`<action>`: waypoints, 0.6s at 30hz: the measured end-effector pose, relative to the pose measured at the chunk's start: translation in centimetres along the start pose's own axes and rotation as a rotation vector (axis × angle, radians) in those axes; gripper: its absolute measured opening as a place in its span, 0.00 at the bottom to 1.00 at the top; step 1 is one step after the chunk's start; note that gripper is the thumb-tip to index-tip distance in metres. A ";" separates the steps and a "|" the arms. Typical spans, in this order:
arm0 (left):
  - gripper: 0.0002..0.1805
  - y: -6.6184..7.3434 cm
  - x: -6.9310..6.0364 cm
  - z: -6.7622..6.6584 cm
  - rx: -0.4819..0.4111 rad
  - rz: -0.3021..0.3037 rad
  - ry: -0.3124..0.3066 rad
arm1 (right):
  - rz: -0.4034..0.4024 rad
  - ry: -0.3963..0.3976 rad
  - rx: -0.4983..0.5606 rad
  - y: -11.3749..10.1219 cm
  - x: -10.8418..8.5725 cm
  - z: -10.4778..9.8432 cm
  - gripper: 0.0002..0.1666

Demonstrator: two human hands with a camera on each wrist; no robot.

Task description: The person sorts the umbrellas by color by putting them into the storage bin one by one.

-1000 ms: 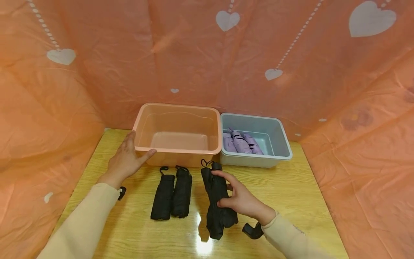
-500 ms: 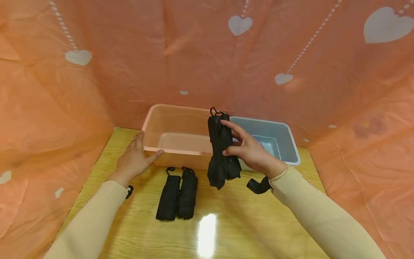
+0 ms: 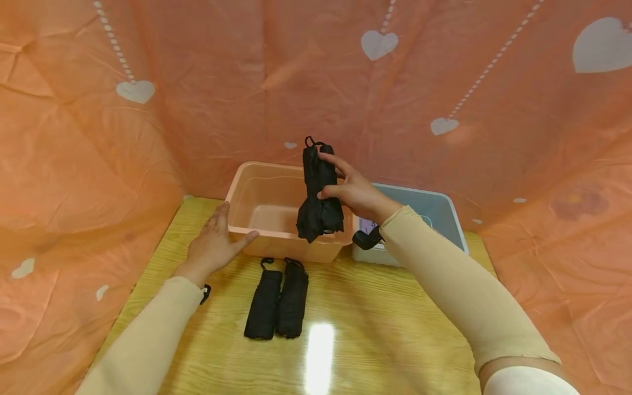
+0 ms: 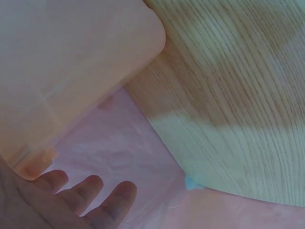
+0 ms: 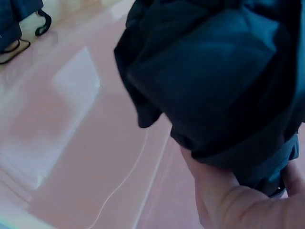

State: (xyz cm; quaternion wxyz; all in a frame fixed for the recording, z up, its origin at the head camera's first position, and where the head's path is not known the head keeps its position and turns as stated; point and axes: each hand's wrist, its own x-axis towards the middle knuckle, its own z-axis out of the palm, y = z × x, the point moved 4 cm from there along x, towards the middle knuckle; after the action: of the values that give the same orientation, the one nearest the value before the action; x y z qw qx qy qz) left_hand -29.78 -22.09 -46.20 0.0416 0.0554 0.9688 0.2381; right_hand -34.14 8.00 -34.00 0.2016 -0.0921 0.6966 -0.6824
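My right hand [image 3: 359, 192] grips a pair of folded black umbrellas [image 3: 321, 186] above the right part of the orange bin [image 3: 291, 237]. Their wrist loops point away from me, and the loose fabric ends hang nearer. In the right wrist view, the dark bunched fabric of the umbrellas [image 5: 205, 76] fills the upper right, with fingers [image 5: 228, 191] around it. My left hand [image 3: 209, 249] rests at the bin's front left corner, thumb spread and fingers fairly straight. Two more folded black umbrellas [image 3: 278, 304] lie side by side on the table in front of the bin.
A grey-blue bin [image 3: 439, 211] stands right of the orange one, partly behind my right forearm; purple wrapped items [image 3: 367, 226] show inside it. The wooden table [image 3: 385, 334] ends at an orange curtain [image 3: 207, 99] with white hearts at the back and sides.
My right hand has lifted the two umbrellas off the table, then carried them away from me and leftward over the orange bin. My left hand stays at the bin's corner. The view has shifted slightly.
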 end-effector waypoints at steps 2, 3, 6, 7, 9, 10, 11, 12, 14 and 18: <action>0.66 0.0 0.0 0.0 0.002 -0.003 0.003 | 0.006 0.011 -0.001 0.1 1.2 0.2 0.53; 0.66 0.1 0.0 -0.1 0.002 -0.004 0.005 | 0.010 0.014 -0.002 0.2 1.9 0.3 0.53; 0.66 0.1 -0.1 -0.1 0.006 -0.008 0.012 | 0.021 0.013 -0.009 0.9 3.5 0.8 0.52; 0.66 0.1 -0.1 -0.1 0.007 -0.008 0.015 | 0.024 0.009 -0.009 1.2 4.0 1.0 0.52; 0.66 0.1 -0.1 -0.1 0.009 -0.010 0.020 | 0.034 0.001 -0.006 1.8 5.0 1.4 0.51; 0.66 0.1 -0.1 -0.1 0.010 -0.011 0.021 | 0.037 -0.002 -0.013 2.1 5.4 1.5 0.51; 0.66 0.0 -0.1 -0.1 0.013 -0.012 0.023 | 0.042 -0.004 -0.018 2.3 5.8 1.7 0.51; 0.66 0.0 -0.1 0.0 0.016 -0.010 0.024 | 0.050 -0.006 -0.018 2.6 6.1 1.9 0.51; 0.66 0.0 -0.1 0.0 0.018 -0.011 0.027 | 0.069 -0.001 -0.029 3.1 6.8 2.1 0.51; 0.65 0.1 -0.1 0.1 0.019 -0.013 0.030 | 0.092 0.009 -0.045 3.8 8.0 2.5 0.50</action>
State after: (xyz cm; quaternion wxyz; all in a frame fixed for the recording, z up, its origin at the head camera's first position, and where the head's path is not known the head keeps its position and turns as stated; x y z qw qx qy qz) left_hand -29.66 -21.98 -46.20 0.0279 0.0460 0.9718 0.2295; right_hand -39.75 2.74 -38.95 0.2273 -0.0616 0.7163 -0.6569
